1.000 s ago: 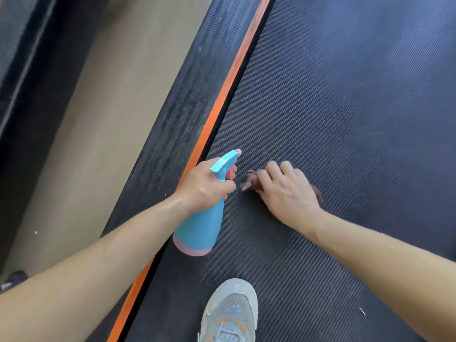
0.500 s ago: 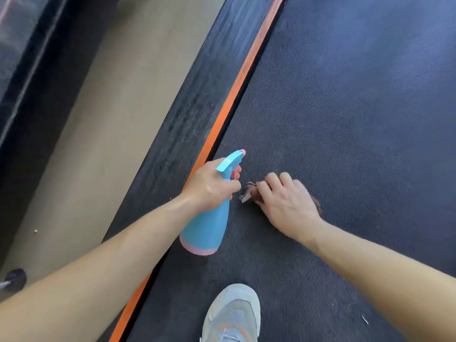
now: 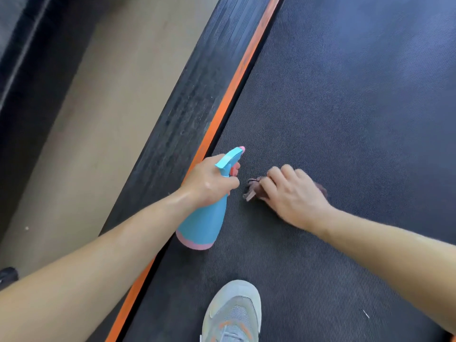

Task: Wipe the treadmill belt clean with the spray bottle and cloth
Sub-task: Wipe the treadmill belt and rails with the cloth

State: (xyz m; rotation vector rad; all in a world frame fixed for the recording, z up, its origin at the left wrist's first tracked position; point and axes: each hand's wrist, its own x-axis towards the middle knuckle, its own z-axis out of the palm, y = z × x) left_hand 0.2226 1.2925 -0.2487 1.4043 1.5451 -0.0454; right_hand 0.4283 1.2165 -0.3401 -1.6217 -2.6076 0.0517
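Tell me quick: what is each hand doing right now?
Left hand: closed round the blue plastic spray bottle with pink base.
Right hand: closed on the crumpled brown cloth, pressed to the black treadmill belt.

The dark, finely textured rubber treadmill belt has a ribbed black side rail and an orange strip along its left edge. Near that edge lies a crumpled brownish-purple cloth (only its left end shows); a grey mesh sneaker stands nearer the viewer.

gym or home workout room: textured treadmill belt, orange-striped side rail, tan floor alongside.
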